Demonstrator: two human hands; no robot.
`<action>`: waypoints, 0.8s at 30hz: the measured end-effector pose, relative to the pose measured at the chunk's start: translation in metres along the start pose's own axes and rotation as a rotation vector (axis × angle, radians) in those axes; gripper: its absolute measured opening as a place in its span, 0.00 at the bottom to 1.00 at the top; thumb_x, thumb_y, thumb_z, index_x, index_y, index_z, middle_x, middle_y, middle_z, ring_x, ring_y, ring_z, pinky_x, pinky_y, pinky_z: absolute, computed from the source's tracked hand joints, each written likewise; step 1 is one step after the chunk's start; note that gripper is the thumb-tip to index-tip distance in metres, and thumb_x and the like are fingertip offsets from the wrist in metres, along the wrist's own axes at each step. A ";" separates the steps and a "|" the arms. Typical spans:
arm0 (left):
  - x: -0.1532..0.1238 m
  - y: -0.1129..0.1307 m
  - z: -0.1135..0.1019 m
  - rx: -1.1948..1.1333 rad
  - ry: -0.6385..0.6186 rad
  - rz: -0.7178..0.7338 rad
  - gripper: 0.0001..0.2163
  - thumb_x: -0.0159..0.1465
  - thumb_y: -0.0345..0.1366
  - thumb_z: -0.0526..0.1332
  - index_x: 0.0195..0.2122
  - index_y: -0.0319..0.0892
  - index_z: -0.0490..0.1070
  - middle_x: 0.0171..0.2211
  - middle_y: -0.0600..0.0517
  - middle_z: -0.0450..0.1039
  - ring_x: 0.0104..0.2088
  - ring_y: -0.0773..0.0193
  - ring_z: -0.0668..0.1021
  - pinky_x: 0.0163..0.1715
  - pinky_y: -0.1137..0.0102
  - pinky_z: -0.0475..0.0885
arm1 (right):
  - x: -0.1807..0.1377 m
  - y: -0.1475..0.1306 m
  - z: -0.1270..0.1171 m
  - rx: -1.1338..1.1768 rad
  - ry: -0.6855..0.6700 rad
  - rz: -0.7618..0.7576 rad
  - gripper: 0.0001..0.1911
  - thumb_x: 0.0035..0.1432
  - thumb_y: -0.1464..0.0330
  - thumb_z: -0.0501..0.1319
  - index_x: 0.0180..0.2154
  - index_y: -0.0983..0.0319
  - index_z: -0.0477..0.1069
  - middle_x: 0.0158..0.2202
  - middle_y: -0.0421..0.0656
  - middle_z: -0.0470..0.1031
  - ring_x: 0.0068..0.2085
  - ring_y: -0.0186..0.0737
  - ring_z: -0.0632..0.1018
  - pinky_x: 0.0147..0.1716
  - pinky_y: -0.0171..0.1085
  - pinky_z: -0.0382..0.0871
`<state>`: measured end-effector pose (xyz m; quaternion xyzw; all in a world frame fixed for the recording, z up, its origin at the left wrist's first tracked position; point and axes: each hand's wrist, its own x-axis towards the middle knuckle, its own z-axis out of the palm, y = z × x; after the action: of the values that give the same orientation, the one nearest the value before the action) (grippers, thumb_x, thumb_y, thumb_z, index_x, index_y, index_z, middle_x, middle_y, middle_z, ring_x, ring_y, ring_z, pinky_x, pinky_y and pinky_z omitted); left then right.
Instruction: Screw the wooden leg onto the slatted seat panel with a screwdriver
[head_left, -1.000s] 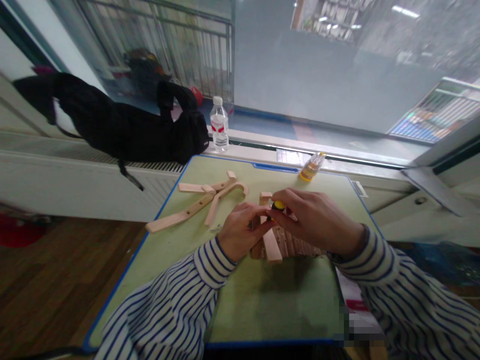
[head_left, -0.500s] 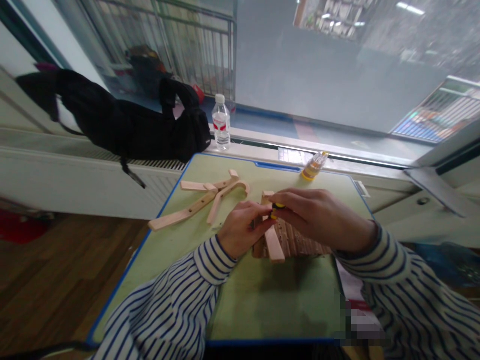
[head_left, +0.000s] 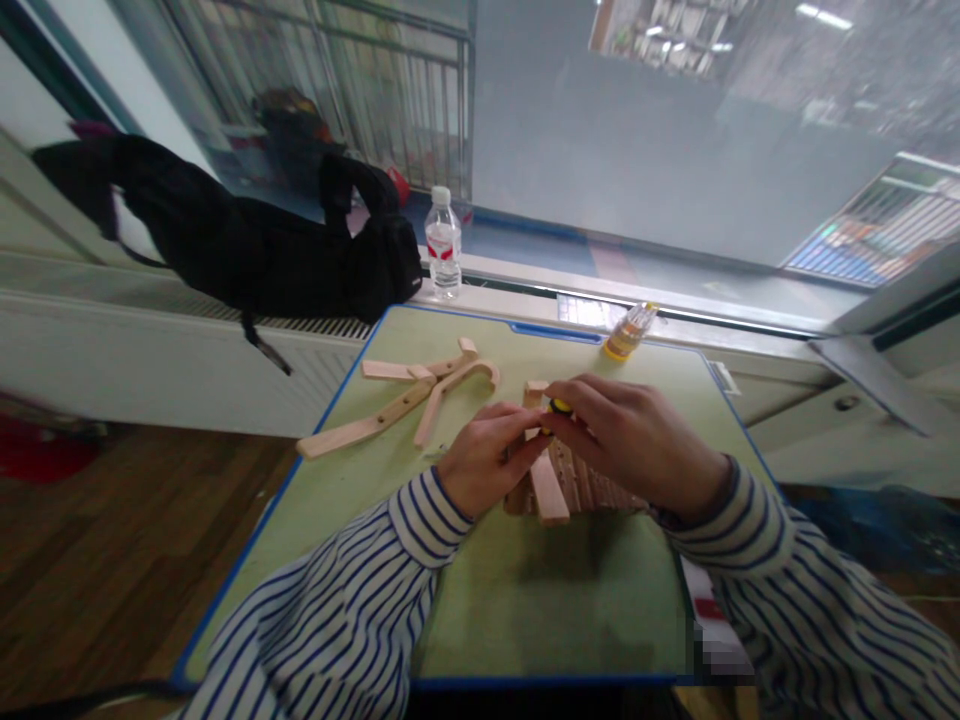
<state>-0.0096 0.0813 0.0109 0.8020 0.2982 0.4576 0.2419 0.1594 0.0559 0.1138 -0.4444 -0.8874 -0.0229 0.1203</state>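
Note:
A small yellow-and-black screwdriver (head_left: 559, 407), mostly covered by fingers, stands above a pale wooden piece (head_left: 550, 490). My right hand (head_left: 637, 440) is closed with its thumb and fingers round the top of the handle. Thumb and index finger of my left hand (head_left: 484, 455) pinch in at its lower end, close over the wood. The tip and whatever it meets are hidden. Under the wooden piece lies a brown ridged wooden block (head_left: 589, 485) with small holes or specks on its face.
Joined wooden pieces with holes (head_left: 405, 400), one end hooked, lie left on the green table (head_left: 570, 620). A glue-like bottle (head_left: 628, 332) with a yellow base stands at the back edge. A water bottle (head_left: 443, 245) and a black bag (head_left: 277, 250) rest on the sill.
My right hand has shifted slightly, its wrist moving left and its grip on the handle turning a little. My left hand and the wooden pieces stay almost where they were.

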 end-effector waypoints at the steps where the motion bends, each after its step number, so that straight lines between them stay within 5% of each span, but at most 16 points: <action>1: -0.001 0.000 0.002 0.029 0.051 -0.004 0.10 0.61 0.36 0.61 0.43 0.42 0.72 0.38 0.49 0.76 0.39 0.63 0.77 0.42 0.67 0.72 | 0.000 0.000 0.000 0.003 0.001 0.003 0.12 0.64 0.64 0.51 0.41 0.64 0.68 0.37 0.45 0.74 0.36 0.37 0.75 0.33 0.35 0.64; 7: -0.004 0.001 0.006 0.172 0.191 0.000 0.10 0.58 0.41 0.63 0.39 0.43 0.73 0.31 0.51 0.77 0.34 0.63 0.77 0.39 0.65 0.71 | 0.003 0.000 -0.005 -0.005 -0.065 0.030 0.16 0.65 0.60 0.49 0.41 0.63 0.69 0.36 0.45 0.75 0.33 0.38 0.75 0.31 0.36 0.64; 13: -0.009 -0.004 0.004 0.179 0.210 -0.003 0.11 0.56 0.41 0.65 0.37 0.42 0.74 0.31 0.51 0.77 0.33 0.63 0.77 0.37 0.66 0.71 | 0.008 0.005 -0.013 0.128 -0.175 -0.125 0.19 0.63 0.68 0.51 0.55 0.62 0.62 0.48 0.47 0.73 0.41 0.38 0.75 0.36 0.36 0.66; 24: -0.005 -0.001 -0.002 0.106 0.049 0.020 0.09 0.61 0.37 0.61 0.40 0.41 0.73 0.34 0.49 0.77 0.36 0.62 0.76 0.39 0.67 0.71 | 0.004 0.005 -0.011 0.066 -0.170 -0.077 0.12 0.65 0.63 0.50 0.41 0.62 0.68 0.42 0.46 0.75 0.41 0.39 0.76 0.37 0.37 0.66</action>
<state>-0.0135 0.0785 0.0079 0.8051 0.3199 0.4631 0.1872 0.1627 0.0607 0.1250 -0.4060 -0.9112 0.0396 0.0584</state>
